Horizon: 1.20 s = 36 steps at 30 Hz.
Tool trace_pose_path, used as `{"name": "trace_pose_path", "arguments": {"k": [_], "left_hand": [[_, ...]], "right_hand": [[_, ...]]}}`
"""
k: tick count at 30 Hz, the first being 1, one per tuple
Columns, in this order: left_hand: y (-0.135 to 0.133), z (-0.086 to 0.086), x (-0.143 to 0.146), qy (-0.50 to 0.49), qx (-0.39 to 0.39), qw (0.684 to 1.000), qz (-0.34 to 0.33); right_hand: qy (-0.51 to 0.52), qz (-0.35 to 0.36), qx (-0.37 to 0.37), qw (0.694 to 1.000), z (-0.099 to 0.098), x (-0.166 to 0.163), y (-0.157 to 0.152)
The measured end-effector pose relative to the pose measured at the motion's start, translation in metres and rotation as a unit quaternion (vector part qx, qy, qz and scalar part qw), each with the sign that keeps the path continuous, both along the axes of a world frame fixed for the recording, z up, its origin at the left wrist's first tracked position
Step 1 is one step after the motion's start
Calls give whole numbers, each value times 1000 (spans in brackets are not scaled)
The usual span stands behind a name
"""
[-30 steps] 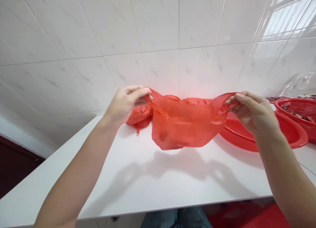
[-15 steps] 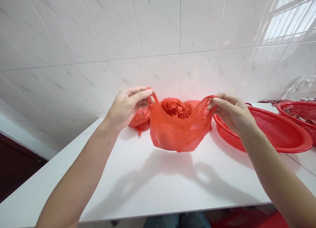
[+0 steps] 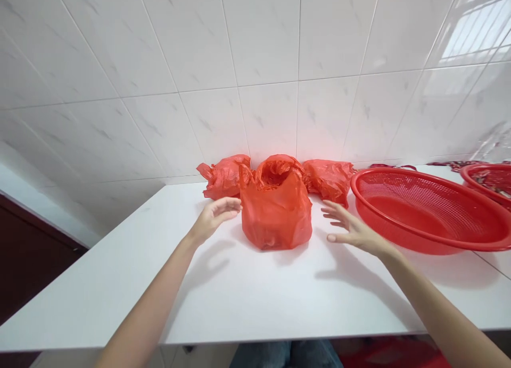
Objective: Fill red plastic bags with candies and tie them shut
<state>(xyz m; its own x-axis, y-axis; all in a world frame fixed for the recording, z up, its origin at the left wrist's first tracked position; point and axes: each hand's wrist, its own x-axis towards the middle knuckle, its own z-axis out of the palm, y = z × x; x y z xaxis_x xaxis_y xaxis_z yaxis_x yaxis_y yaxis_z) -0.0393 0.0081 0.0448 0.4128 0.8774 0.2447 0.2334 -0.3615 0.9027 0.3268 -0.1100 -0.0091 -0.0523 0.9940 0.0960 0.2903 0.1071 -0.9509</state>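
A red plastic bag (image 3: 275,216) stands upright on the white tabletop (image 3: 255,299), its top edge loose; what is inside does not show clearly. Just left of the bag is my left hand (image 3: 215,217), fingers loosely curved and holding nothing. To the right of it, a small gap away, my right hand (image 3: 351,228) is open with its fingers spread. Behind stand more red plastic bags: one at the left (image 3: 227,175), a crumpled one in the middle (image 3: 277,168) and one at the right (image 3: 329,176).
A large red plastic colander (image 3: 431,208) stands on the table to the right. Beyond it is a second red basket (image 3: 487,179) with small things inside. White tiled wall (image 3: 267,110) rises directly behind the table. The table's front edge runs just before my legs.
Both hands have let go of the red bag's handles and moved apart from it. The bag, held up before, now rests on the table with its top sagging.
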Motion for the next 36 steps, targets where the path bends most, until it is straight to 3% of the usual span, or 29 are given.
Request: {"name": "trace_pose_path", "arguments": {"k": [2,5,9,12,18,20,24,29,36], "left_hand": [[1,-24,-3,38,-26,999,-9],[-4,-54,5,91,-28,995,-21],[-6,-73,27,77,-18,997,-19],[3,-65,43,52,-27,998,-3],[11,-10,69,-87,-6,996,-26],[10,0,73,-113,-19,992,-44],[14,-9,65,-51,-65,995,-63],[27,-31,36,76,-50,995,-29],[28,-30,29,92,-33,995,6]], "right_hand": [[-23,43,-25,998,-13,-8,5],[-23,80,15,996,-24,-25,20],[55,20,38,998,-34,-45,41],[95,-16,13,995,-40,-46,47],[173,-72,9,982,-44,-28,47],[190,-80,4,979,-44,-22,48],[211,-104,24,972,-43,-15,49],[228,-140,69,961,-41,-6,49],[201,-131,74,968,-39,-3,46]]}}
